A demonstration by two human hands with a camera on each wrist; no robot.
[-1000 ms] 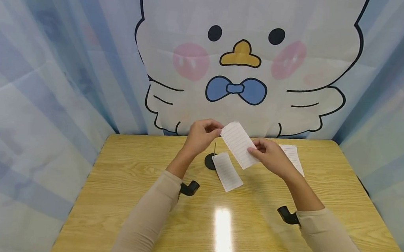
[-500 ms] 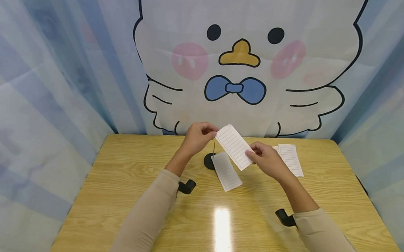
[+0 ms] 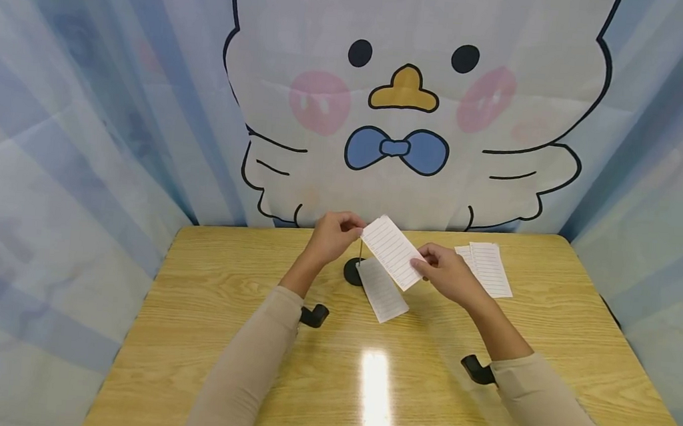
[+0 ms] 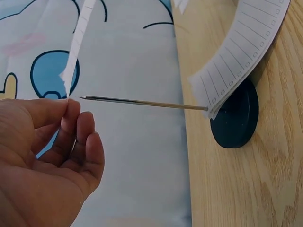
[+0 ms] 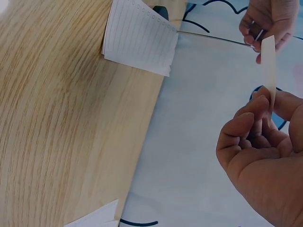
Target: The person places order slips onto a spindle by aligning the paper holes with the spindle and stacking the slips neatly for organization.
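Note:
A lined paper slip [image 3: 391,250] is held slantwise above the table. My left hand [image 3: 332,238] pinches its upper left corner between thumb and fingers. At the lower right edge, my right hand [image 3: 446,272] pinches the same slip. Below stands a bill spike [image 4: 142,102] with a round black base [image 4: 239,120]. Its pointed tip is just beside my left fingertips in the left wrist view. Several lined slips [image 4: 241,49] are threaded low on the spike by one end and curve out over the base. The held slip has a ragged edge near the left fingers.
More loose lined slips [image 3: 491,270] lie overlapping at the table's back right. A patterned curtain [image 3: 391,197] hangs right behind the wooden table [image 3: 239,285]. Black wrist mounts [image 3: 314,315] stick out from both sleeves.
Both hands have lowered the held slip, shifting it slightly left, so it comes down over the spike. More of the loose slips at the right shows now. Both pinches stay the same.

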